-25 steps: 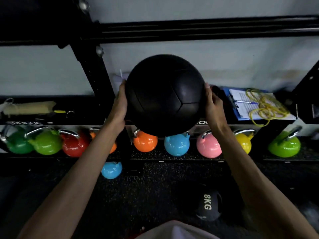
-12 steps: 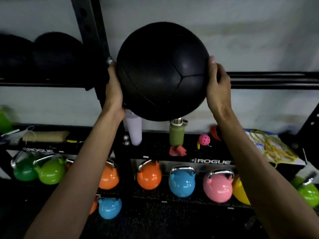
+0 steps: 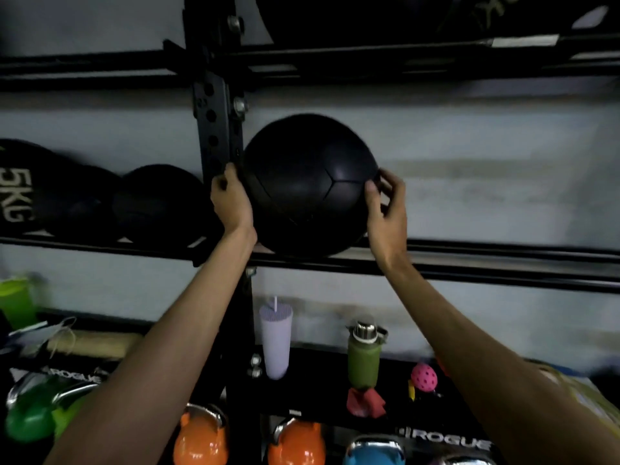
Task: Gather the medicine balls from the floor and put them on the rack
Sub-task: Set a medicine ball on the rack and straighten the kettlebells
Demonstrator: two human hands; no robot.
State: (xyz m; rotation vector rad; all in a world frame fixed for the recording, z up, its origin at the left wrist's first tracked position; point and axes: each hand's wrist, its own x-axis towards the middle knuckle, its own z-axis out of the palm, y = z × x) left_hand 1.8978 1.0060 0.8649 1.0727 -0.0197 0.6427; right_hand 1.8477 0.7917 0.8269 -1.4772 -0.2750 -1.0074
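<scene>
A black medicine ball (image 3: 308,186) sits on the rack's middle rails (image 3: 469,260), just right of the black upright post (image 3: 218,135). My left hand (image 3: 231,201) cups the ball's left side, squeezed between ball and post, fingers curled round it. At the ball's right edge, my right hand (image 3: 385,209) touches it with only thumb and index fingertip; its other fingers hang loosely curled, off the ball. Two more black medicine balls, one marked 5KG (image 3: 40,193) and a smaller one (image 3: 161,203), lie on the same shelf to the left. Another ball (image 3: 369,18) rests on the top shelf.
On the lower shelf stand a lilac tumbler (image 3: 275,340), a green bottle (image 3: 364,357), a pink perforated ball (image 3: 424,377) and a red cloth (image 3: 365,401). Coloured kettlebells, among them an orange one (image 3: 201,441), line the bottom row. The middle rails run bare to the right of the ball.
Both hands raised the ball from chest height up to the middle shelf and set it on the rails. My right hand's fingers have loosened off the ball.
</scene>
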